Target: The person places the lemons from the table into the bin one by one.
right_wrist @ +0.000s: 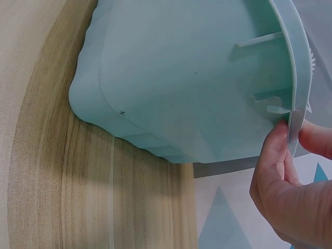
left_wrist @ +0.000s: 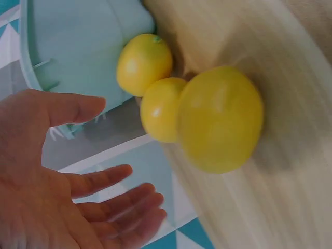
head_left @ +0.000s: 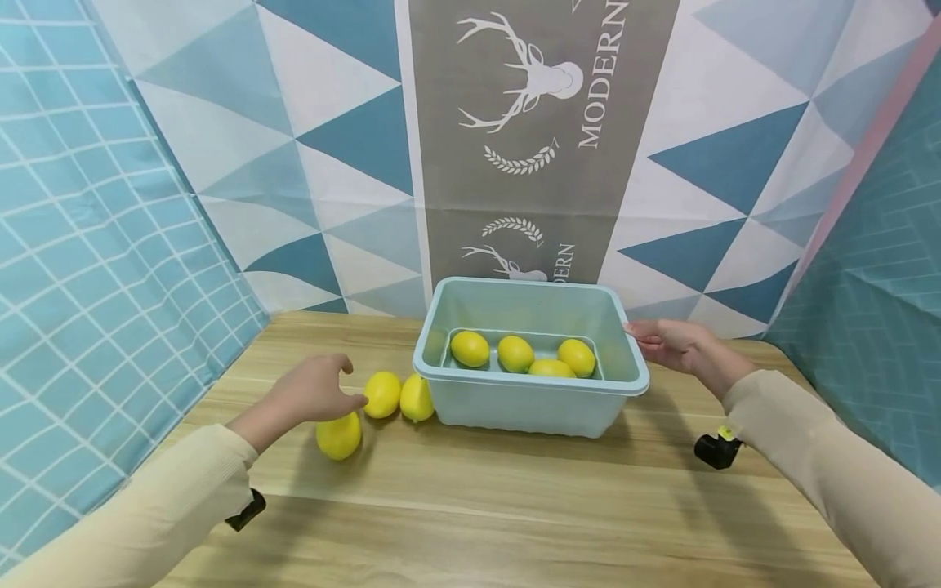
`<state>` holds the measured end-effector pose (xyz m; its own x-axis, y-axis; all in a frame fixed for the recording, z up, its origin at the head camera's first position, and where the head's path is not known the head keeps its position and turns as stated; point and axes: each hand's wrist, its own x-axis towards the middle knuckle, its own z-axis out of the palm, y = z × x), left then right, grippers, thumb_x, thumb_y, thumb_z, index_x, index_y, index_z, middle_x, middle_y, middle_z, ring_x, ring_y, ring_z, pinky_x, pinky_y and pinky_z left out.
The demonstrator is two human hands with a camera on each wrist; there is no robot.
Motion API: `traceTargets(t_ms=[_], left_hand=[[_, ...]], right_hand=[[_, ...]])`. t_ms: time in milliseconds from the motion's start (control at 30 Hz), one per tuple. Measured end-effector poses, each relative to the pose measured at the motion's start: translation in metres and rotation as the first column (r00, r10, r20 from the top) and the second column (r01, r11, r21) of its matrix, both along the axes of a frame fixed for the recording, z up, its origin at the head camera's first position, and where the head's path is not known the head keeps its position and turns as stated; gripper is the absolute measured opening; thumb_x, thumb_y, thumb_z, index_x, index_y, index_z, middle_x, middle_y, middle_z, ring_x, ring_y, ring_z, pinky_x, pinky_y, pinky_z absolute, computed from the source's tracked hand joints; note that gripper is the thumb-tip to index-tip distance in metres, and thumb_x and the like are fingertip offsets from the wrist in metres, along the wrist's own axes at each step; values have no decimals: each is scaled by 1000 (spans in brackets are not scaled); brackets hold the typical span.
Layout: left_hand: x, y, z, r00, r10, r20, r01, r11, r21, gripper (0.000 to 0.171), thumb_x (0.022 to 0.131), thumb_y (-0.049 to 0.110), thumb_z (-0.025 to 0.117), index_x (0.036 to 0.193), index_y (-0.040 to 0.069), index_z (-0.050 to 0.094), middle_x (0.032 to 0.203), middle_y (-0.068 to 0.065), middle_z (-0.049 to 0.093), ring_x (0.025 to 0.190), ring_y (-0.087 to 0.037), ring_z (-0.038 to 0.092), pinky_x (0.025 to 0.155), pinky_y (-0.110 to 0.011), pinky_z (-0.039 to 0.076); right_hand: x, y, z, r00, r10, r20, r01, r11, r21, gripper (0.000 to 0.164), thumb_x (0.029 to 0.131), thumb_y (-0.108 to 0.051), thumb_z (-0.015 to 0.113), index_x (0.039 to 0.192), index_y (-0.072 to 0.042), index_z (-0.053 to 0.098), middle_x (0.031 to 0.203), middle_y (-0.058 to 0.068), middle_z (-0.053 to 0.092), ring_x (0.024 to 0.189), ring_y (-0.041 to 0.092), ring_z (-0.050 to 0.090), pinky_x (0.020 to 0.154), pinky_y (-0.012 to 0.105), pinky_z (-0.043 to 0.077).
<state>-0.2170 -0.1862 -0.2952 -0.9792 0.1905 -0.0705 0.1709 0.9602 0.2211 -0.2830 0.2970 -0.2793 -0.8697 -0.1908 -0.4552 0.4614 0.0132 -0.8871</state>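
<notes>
My left hand [head_left: 314, 392] hovers over the table left of the bin, thumb and fingers spread apart with nothing between them. Just below it lies one lemon [head_left: 339, 437], which looks large and near in the left wrist view. Two more lemons, a middle one [head_left: 382, 395] and one beside the bin [head_left: 416, 398], sit to its right. With my right hand [head_left: 672, 343] I pinch the right rim of the light blue plastic bin [head_left: 525, 408], thumb on one side and fingers under the lip in the right wrist view. Inside the bin lie several lemons [head_left: 470, 349].
The wooden table [head_left: 470, 506] stretches out in front of the bin. A patterned cloth [head_left: 338, 163] with triangles and deer heads hangs behind it. Blue tiled-print sheets close off the left side [head_left: 95, 245] and the right side [head_left: 875, 310].
</notes>
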Motion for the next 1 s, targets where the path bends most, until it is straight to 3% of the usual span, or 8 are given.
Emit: traceTargets(t_ms=[267, 467, 700, 1000], left_hand=[[1, -7, -20, 993, 15, 120, -13, 1000, -16, 67, 79, 36, 72, 121, -13, 52, 108, -28, 64, 92, -32, 62, 79, -47, 54], [2, -11, -33, 990, 44, 131, -44, 999, -1, 71, 78, 36, 72, 120, -16, 50, 105, -28, 63, 84, -27, 58, 75, -43, 52], [2, -8, -44, 988, 66, 142, -76, 995, 69, 66, 78, 35, 71, 119, -13, 50, 89, -17, 62, 75, -23, 56, 64, -33, 48], [5, 0, -51, 992, 30, 120, -44, 992, 116, 63, 73, 24, 70, 120, -12, 50, 82, -12, 56, 70, -21, 52, 57, -28, 43]], right_hand=[[-2, -1, 1, 1000, 14, -5, -14, 1000, 7, 10, 92, -17, 63, 83, -18, 66, 89, -5, 61, 84, 6, 58, 78, 17, 55], [-2, 0, 0, 1000, 22, -13, -22, 1000, 5, 13, 93, -16, 62, 81, -19, 67, 87, -6, 62, 83, 6, 59, 78, 18, 55], [-2, 1, -2, 1000, 19, -14, -19, 1000, -9, 13, 92, -16, 63, 80, -18, 67, 87, -6, 62, 83, 6, 59, 78, 18, 55], [-3, 0, -1, 1000, 17, -6, -17, 1000, 5, 11, 93, -17, 62, 83, -18, 65, 89, -6, 61, 85, 6, 58, 79, 17, 55]])
